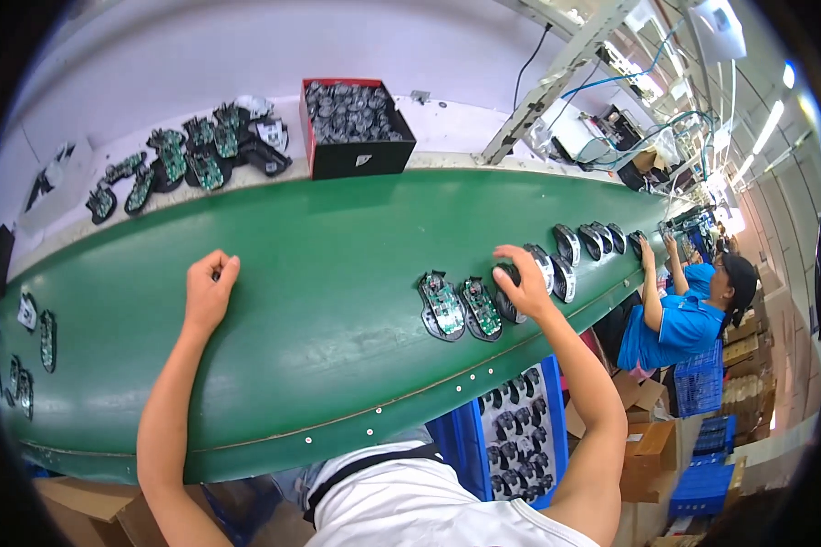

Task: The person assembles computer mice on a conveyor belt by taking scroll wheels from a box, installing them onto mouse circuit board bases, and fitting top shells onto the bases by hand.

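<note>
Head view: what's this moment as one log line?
left hand: closed, contents unclear; right hand: at black curved casing, contact unclear; two green circuit boards: left of casing

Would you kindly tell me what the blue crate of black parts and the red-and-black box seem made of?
Blue crate: probably moulded plastic, smooth, judging by its even colour. Red-and-black box: likely cardboard, smooth finish, given its thin, flat walls.

A dark, rounded casing point(510, 309) lies on the green belt point(337, 273), just beside an open casing point(482, 310) with exposed green circuitry. Its upper part is partly hidden.
</note>
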Demonstrator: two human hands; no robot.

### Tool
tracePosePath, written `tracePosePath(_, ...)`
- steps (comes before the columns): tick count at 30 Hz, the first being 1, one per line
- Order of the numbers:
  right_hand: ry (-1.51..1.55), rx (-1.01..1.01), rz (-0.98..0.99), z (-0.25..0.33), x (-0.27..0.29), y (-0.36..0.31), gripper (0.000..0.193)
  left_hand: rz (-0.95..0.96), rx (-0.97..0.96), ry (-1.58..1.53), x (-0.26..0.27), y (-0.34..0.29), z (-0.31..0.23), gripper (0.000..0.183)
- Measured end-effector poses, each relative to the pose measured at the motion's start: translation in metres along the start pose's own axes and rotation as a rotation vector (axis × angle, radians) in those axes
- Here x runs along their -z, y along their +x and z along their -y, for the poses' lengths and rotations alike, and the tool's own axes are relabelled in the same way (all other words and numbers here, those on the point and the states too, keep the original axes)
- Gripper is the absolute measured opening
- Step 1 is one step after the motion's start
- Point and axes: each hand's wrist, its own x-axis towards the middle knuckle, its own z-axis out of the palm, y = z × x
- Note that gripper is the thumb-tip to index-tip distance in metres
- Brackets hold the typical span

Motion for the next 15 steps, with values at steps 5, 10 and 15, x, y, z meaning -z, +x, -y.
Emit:
tracePosePath(5,-0.090,0.076,0.007,-0.004,-0.009,-0.016,0.031,0.030,-0.038,0.062,0.000,-0.002,-0.005,0.035)
tracePosePath(10,-0.007,0.026,-0.085,-0.037,-0.022,0.013,0.026,0.033,-0.012,0.020,0.000,0.000,0.003,0.034)
tracePosePath(15,-0.156,0.032,-0.174,-0.043,-0.026,0.022,0.023,0.043,0.007,0.020,-0.011,0.005,0.002,0.034)
